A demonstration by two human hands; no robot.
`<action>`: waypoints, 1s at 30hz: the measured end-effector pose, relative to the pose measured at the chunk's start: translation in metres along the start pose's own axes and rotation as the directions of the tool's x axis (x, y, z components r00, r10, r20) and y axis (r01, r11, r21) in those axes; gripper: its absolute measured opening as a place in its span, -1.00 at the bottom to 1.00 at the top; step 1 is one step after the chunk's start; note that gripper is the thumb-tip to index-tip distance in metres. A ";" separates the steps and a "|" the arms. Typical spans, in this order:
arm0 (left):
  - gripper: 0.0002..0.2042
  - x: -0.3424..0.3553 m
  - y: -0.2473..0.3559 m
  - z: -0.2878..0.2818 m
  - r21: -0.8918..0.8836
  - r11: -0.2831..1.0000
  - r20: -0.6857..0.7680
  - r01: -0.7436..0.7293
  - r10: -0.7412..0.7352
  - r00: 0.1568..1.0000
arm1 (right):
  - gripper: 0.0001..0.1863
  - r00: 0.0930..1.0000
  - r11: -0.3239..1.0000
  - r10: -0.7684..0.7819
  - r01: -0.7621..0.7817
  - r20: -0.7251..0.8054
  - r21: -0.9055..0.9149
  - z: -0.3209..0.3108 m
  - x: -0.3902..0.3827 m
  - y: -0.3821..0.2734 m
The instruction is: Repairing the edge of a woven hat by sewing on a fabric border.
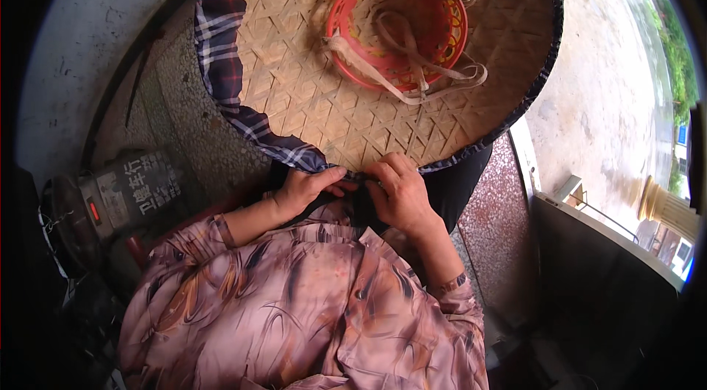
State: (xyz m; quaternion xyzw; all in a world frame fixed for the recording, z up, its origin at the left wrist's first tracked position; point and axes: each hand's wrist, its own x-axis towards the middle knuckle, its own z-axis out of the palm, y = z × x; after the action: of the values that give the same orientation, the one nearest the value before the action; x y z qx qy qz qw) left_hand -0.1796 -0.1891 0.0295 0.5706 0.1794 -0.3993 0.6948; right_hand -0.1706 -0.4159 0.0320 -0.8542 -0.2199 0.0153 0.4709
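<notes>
A large round woven bamboo hat lies across my lap, its inner side up. Dark plaid cloth with white and red lines is gathered around its rim. At the near edge, my left hand pinches this cloth between thumb and fingers. Close beside it, my right hand is closed on the same edge, its fingertips partly hidden. A red plastic ring-shaped basket sits in the middle of the hat, with a pale cloth strap tied to its sides and looped over it.
At the left stands a dark box-like object with white printing, near a pale wall. Speckled stone floor lies under me. To the right are a metal door frame and bright paved ground outside.
</notes>
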 end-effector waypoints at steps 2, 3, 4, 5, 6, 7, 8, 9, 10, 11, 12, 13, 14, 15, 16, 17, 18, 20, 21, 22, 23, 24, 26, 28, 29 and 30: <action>-0.67 0.001 0.002 0.000 -0.003 0.999 -0.005 -0.032 0.032 0.999 | -0.73 1.000 0.999 0.009 -0.008 0.006 -0.044 0.003 0.002 -0.001; -0.67 0.002 0.001 -0.001 -0.006 0.999 -0.004 -0.031 0.031 1.000 | -0.74 1.000 0.998 0.004 -0.003 0.008 -0.060 0.004 0.003 -0.001; -0.67 0.002 0.001 -0.001 -0.032 0.999 -0.002 -0.031 0.030 1.000 | -0.75 1.000 0.997 -0.001 0.002 0.010 -0.076 0.005 0.004 -0.001; -0.68 0.003 0.000 -0.001 -0.059 0.998 0.001 -0.030 0.030 1.000 | -0.75 1.000 0.997 0.000 0.001 0.013 -0.077 0.006 0.004 -0.001; -0.68 0.004 -0.002 -0.002 -0.062 0.998 0.002 -0.029 0.029 1.000 | -0.76 1.000 0.996 -0.002 0.002 0.006 -0.085 0.007 0.004 -0.001; -0.68 0.005 -0.004 -0.004 -0.052 0.998 0.010 -0.023 0.024 1.000 | -0.77 1.000 0.996 -0.004 0.004 -0.001 -0.093 0.008 0.005 -0.001; -0.68 0.006 -0.005 -0.005 -0.042 0.999 0.018 -0.018 0.019 1.000 | -0.77 1.000 0.996 -0.003 0.003 0.001 -0.093 0.008 0.005 0.000; -0.68 0.006 -0.005 -0.005 -0.044 0.999 0.018 -0.018 0.019 1.000 | -0.79 1.000 0.995 -0.009 0.009 -0.003 -0.102 0.008 0.006 0.001; -0.68 0.006 -0.006 -0.005 -0.023 0.999 0.020 -0.031 0.031 0.999 | -0.80 1.000 0.994 -0.016 0.015 -0.007 -0.110 0.008 0.007 0.002; -0.67 0.006 -0.006 -0.005 -0.001 0.999 0.021 -0.044 0.044 0.999 | -0.80 1.000 0.994 -0.016 0.015 -0.006 -0.110 0.008 0.008 0.002; -0.67 0.005 -0.006 -0.006 -0.002 0.999 0.021 -0.044 0.044 0.999 | -0.81 1.000 0.995 -0.012 0.012 -0.004 -0.095 0.007 0.008 0.002; -0.67 0.005 -0.007 -0.007 0.050 0.996 0.027 -0.077 0.075 0.997 | -0.82 1.000 0.997 -0.008 0.008 -0.002 -0.080 0.006 0.009 0.002; -0.67 0.005 -0.007 -0.007 0.101 0.989 0.035 -0.110 0.107 0.994 | -0.82 1.000 0.997 -0.009 0.009 -0.001 -0.080 0.006 0.009 0.002; -0.67 0.005 -0.007 -0.006 0.100 0.989 0.035 -0.111 0.108 0.994 | -0.83 1.000 0.997 -0.003 0.004 0.012 -0.076 0.005 0.009 0.002; -0.68 0.005 -0.005 -0.005 0.060 0.996 0.015 -0.074 0.073 0.997 | -0.84 1.000 0.997 0.003 -0.001 0.024 -0.071 0.005 0.009 0.002; -0.69 0.005 -0.003 -0.003 0.020 0.999 -0.002 -0.037 0.037 0.999 | -0.84 1.000 0.997 0.003 -0.001 0.024 -0.072 0.005 0.009 0.002; -0.69 0.005 0.001 -0.001 0.020 0.999 -0.001 -0.038 0.038 0.999 | -0.86 0.999 0.993 0.019 -0.015 0.036 -0.115 0.007 0.011 0.001; -0.72 0.002 0.009 0.002 -0.103 0.994 0.006 0.028 -0.028 1.000 | -0.87 0.998 0.987 0.036 -0.028 0.045 -0.158 0.010 0.014 0.000; -0.72 0.003 0.008 0.001 -0.102 0.994 0.006 0.027 -0.026 1.000 | -0.88 0.998 0.984 0.045 -0.035 0.050 -0.176 0.011 0.016 -0.001; -0.73 0.003 0.006 0.000 -0.073 0.997 0.036 0.004 -0.001 0.999 | -0.89 0.997 0.980 0.054 -0.043 0.055 -0.194 0.011 0.018 -0.002; -0.74 0.005 0.002 -0.002 -0.045 0.999 0.065 -0.020 0.023 0.998 | -0.89 0.997 0.980 0.052 -0.041 0.053 -0.193 0.012 0.018 -0.003; -0.74 0.008 -0.003 -0.003 -0.043 0.999 0.065 -0.022 0.025 0.998 | -0.88 0.997 0.979 0.054 -0.042 0.055 -0.201 0.013 0.019 -0.004; -0.77 0.017 -0.013 -0.004 -0.032 0.998 0.057 -0.054 0.056 0.997 | -0.87 0.997 0.977 0.056 -0.043 0.054 -0.210 0.014 0.021 -0.007; -0.78 0.024 -0.017 -0.007 0.010 0.995 0.085 -0.102 0.101 0.991 | -0.84 0.998 0.978 0.056 -0.046 0.041 -0.204 0.015 0.023 -0.009; -0.79 0.027 -0.017 -0.008 0.048 0.987 0.114 -0.151 0.144 0.983 | -0.84 0.998 0.977 0.057 -0.048 0.038 -0.208 0.015 0.024 -0.009; -0.79 0.029 -0.017 -0.008 0.049 0.987 0.121 -0.152 0.145 0.982 | -0.81 0.996 0.972 0.078 -0.065 0.050 -0.224 0.016 0.024 -0.010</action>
State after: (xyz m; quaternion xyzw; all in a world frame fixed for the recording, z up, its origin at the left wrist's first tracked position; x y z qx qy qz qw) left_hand -0.1728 -0.1927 -0.0044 0.5781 0.0837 -0.3840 0.7151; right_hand -0.1559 -0.3891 0.0359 -0.9081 -0.2030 0.0327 0.3648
